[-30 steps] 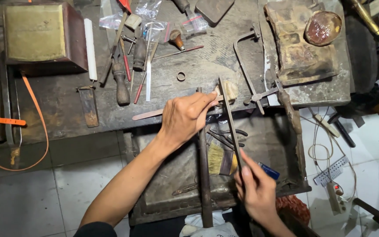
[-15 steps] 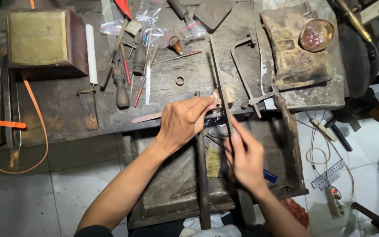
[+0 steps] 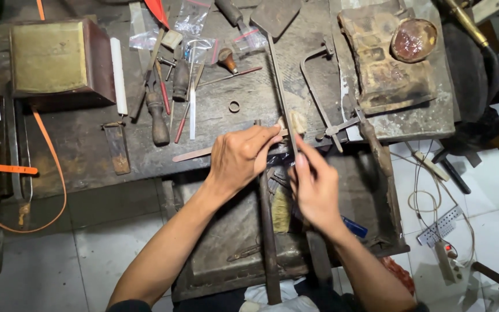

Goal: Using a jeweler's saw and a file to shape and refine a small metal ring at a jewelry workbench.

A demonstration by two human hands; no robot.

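Head view: two bare hands meet at the front edge of a dark, scarred wooden workbench (image 3: 88, 156).
Right fingers: closed around the near end of a long thin dark metal file (image 3: 281, 98); right hand (image 3: 316, 188) sits palm down, index finger lying along the blade.
Left fingers: pinched together at the small pale wooden bench peg (image 3: 295, 121); whether they clamp a workpiece, cannot tell. Left hand (image 3: 241, 159) is just beside the right.
File: angled away across the peg, its tip near the clear plastic bags (image 3: 194, 26).
Below the hands: a dark metal catch tray (image 3: 220, 242) holding a pale bristle brush (image 3: 281, 209).
Close by: a metal-framed jeweller's saw (image 3: 324, 98) to the right, a small metal ring (image 3: 234, 106) just beyond the left hand.
Further out: wooden-handled gravers (image 3: 158, 112), a white candle-like stick (image 3: 118, 75), a brown box with a brass-coloured top (image 3: 56, 58), an orange strap (image 3: 7, 169) at far left.
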